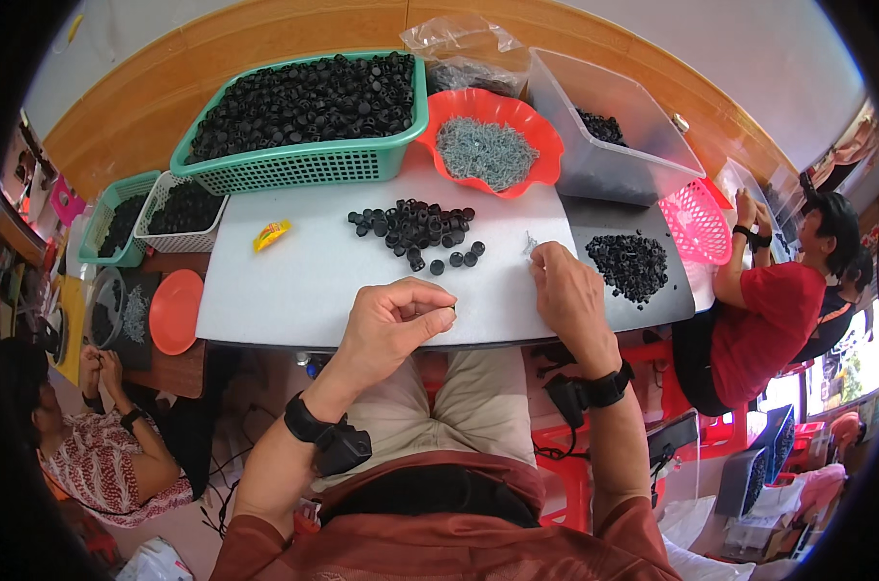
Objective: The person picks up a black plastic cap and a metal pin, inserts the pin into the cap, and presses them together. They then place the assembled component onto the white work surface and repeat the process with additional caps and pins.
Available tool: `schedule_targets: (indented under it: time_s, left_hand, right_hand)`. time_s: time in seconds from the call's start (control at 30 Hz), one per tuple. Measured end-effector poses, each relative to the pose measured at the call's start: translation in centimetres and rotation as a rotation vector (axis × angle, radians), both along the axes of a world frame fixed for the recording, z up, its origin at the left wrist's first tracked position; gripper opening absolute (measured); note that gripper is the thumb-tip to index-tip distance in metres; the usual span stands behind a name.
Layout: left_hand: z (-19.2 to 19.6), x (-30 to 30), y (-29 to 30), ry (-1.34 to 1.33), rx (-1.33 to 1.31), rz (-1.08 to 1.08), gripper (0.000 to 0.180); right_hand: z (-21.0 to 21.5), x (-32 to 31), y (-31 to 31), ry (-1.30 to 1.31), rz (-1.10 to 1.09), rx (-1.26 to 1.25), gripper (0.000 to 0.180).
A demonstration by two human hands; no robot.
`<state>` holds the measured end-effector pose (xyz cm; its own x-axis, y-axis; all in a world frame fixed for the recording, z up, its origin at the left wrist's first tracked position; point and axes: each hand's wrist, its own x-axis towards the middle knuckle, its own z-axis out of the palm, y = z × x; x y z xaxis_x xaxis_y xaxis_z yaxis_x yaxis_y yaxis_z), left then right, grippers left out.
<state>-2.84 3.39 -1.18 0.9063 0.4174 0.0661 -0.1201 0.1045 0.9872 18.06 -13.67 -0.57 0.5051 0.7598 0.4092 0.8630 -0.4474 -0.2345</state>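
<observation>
My left hand [401, 315] is closed in a pinch above the front of the white work mat [294, 281]. Only a small dark edge shows at its fingertips, so what it holds is mostly hidden. Farther right, my right hand [567, 295] has its fingers drawn together beside a few small silver screws [530, 242] on the mat. Whether a screw is between those fingers is hidden. Beyond my hands lies a loose heap of round black plastic caps [415, 225], with several strays toward me. Small black parts [628, 266] are heaped on a dark mat, right of my right hand.
Along the back stand a green basket [294, 170] of black caps, a red scalloped bowl [548, 145] of silver screws and a clear bin [643, 145]. A yellow packet [271, 234] lies at left. Co-workers sit on both sides, near a red plate [176, 312] and a pink basket [696, 223].
</observation>
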Motion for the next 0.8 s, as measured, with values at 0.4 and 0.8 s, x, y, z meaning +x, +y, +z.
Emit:
schedule_targets:
  time_s: [0.4, 0.8]
  left_hand:
    - [0.1, 0.2, -0.3, -0.052, 0.030, 0.008, 0.014]
    - [1.5, 2.4, -1.9, 0.062, -0.020, -0.015, 0.021]
  right_hand:
    - [1.5, 0.3, 0.3, 0.064, 0.105, -0.067, 0.021]
    - [4.3, -6.0, -0.8, 0.193, 0.360, 0.151, 0.033]
